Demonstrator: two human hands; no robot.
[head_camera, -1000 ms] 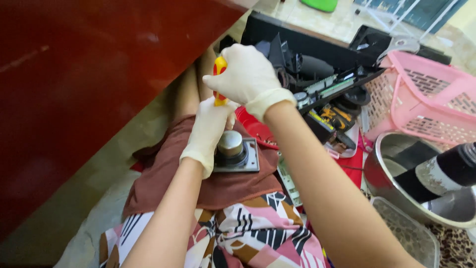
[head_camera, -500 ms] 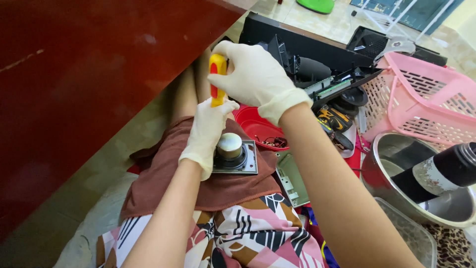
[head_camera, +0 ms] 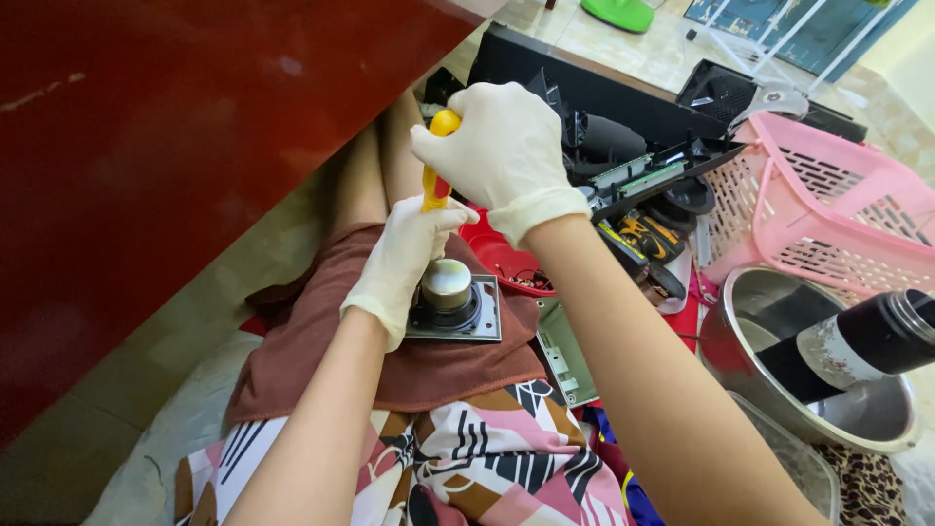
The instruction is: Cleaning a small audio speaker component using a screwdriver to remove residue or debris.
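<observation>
— Screwdriver (head_camera: 435,166), the yellow one: where is it sitting now compared with a moment ago?

— It is standing nearly upright over the speaker (head_camera: 451,297), much as before, but more of its handle is showing above the right hand (head_camera: 500,156), and the view is sitting slightly lower and closer.

— How is that hand holding it?

— The gloved fingers are wrapping tightly around the handle's top, wrist bent, forearm running down to the lower right.

— And the left hand (head_camera: 402,261)?

— It is curling closed around the lower handle and pressing against the speaker's metal cap, steadying both on the brown cloth (head_camera: 321,331) over the lap.

— Anything nearby?

— A red bowl (head_camera: 506,261) is lying just behind the speaker; a pink basket (head_camera: 828,214) and a steel pot (head_camera: 779,321) are sitting to the right.
</observation>
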